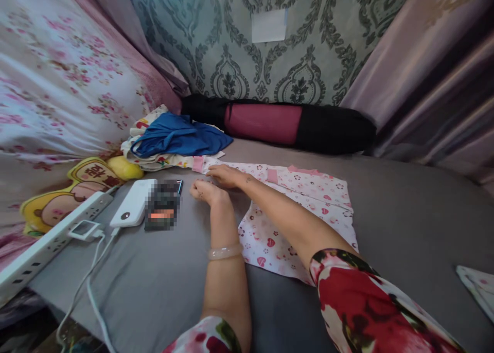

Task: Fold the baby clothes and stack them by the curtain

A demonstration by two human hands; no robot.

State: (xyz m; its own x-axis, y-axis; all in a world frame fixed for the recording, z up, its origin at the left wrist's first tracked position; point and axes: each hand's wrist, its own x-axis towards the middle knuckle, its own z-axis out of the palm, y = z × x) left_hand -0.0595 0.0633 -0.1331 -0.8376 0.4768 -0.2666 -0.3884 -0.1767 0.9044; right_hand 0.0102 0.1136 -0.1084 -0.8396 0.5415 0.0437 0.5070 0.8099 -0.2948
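A white child's top (301, 234) with pink hearts and small flowers lies spread on the grey sheet, one pink cuff (198, 164) pointing left and another pink cuff (272, 176) resting on its body. Over the left-pointing sleeve is my right hand (226, 176), its fingers stretched out and touching the cloth. My left hand (207, 192) is just in front of it, low over the sheet, fingers curled closed with no cloth showing in them. My right forearm passes over the top and hides part of it.
Behind lies a black and pink long bag (264, 122) along the wall. A blue garment (181, 134) tops a clothes pile at left. Nearer are a yellow cushion (50, 209), a white power strip (54, 242), a white power bank (135, 204) with cables and a blurred-out object (162, 204).
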